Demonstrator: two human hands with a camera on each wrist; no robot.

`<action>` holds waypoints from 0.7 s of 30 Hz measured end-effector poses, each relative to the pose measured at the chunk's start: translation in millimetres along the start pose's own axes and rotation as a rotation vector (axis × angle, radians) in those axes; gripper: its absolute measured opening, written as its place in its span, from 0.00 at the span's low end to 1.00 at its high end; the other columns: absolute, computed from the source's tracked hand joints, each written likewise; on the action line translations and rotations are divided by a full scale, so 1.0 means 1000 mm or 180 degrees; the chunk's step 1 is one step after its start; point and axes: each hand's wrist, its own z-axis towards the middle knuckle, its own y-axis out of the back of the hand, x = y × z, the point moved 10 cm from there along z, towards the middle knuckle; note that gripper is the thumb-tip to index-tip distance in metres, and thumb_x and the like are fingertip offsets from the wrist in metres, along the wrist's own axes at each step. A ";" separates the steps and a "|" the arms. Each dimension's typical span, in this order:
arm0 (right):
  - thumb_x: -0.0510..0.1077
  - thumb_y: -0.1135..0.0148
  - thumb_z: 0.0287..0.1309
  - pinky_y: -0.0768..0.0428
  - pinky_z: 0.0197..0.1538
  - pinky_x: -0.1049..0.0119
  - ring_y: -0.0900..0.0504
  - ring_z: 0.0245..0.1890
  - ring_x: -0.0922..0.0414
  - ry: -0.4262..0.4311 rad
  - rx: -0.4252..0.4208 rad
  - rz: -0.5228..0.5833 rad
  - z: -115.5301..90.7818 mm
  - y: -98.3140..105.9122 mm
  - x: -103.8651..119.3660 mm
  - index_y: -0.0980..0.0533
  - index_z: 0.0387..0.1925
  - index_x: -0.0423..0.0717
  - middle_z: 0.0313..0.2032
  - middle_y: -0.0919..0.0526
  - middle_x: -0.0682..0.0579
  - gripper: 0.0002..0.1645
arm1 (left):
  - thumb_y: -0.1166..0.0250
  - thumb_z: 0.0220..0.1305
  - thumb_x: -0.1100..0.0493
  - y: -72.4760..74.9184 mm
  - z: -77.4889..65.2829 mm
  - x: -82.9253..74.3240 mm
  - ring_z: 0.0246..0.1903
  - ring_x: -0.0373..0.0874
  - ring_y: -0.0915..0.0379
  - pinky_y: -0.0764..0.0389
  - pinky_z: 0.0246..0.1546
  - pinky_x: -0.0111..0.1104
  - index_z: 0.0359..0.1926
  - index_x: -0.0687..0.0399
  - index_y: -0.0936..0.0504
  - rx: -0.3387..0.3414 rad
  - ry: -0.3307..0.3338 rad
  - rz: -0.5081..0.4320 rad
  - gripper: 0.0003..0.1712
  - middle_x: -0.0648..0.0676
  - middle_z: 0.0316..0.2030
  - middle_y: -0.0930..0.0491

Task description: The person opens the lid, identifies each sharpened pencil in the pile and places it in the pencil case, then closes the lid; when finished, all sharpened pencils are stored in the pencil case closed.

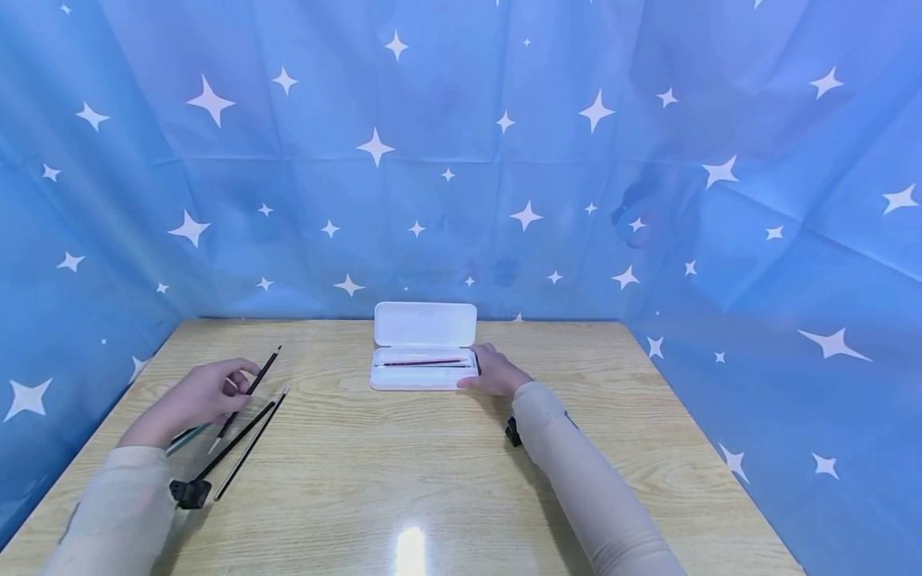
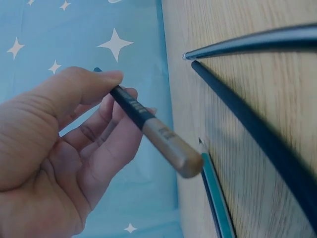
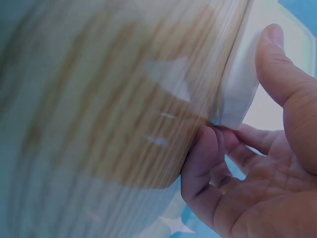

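A black pencil [image 2: 131, 106] with a tan end is pinched between the thumb and fingers of my left hand [image 1: 209, 392], slanting over the table's left side. Below it in the left wrist view are two dark pencils [image 2: 252, 119] and a teal pencil [image 2: 218, 198]. At the back middle stands a white pencil case [image 1: 414, 382], its lid [image 1: 425, 325] raised. Inside the case lie a dark red pencil [image 1: 425, 362] and a darker one. My right hand [image 1: 497, 372] grips the case's right end, thumb on the near edge and fingers around the far side.
A light wood-grain table [image 1: 374, 480] carries everything. Blue cloth [image 1: 461, 200] with white stars hangs behind the table and along both sides. The case stands close to the back edge.
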 end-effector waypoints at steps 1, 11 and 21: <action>0.55 0.30 0.63 0.35 0.70 0.48 0.33 0.68 0.45 -0.0013 0.0002 -0.0004 0.000 0.000 -0.001 0.40 0.75 0.43 0.68 0.34 0.41 0.47 | 0.36 0.64 0.71 -0.001 0.001 0.000 0.29 0.42 0.26 0.23 0.20 0.35 0.62 0.71 0.28 0.0006 0.0008 -0.0023 0.26 0.55 0.37 0.26; 0.56 0.31 0.63 0.34 0.69 0.47 0.33 0.68 0.44 -0.0052 0.0006 0.0015 -0.001 0.000 -0.001 0.41 0.76 0.43 0.69 0.35 0.41 0.48 | 0.36 0.65 0.69 -0.004 0.010 -0.012 0.34 0.46 0.25 0.19 0.23 0.39 0.63 0.68 0.29 0.0017 0.0034 -0.0179 0.26 0.57 0.40 0.26; 0.56 0.31 0.64 0.34 0.69 0.48 0.33 0.67 0.45 -0.0023 0.0020 0.0018 -0.001 -0.002 0.000 0.41 0.76 0.44 0.68 0.34 0.42 0.47 | 0.35 0.65 0.70 -0.003 0.018 -0.024 0.38 0.48 0.23 0.17 0.25 0.38 0.63 0.67 0.28 -0.0124 -0.0089 -0.0139 0.25 0.57 0.39 0.25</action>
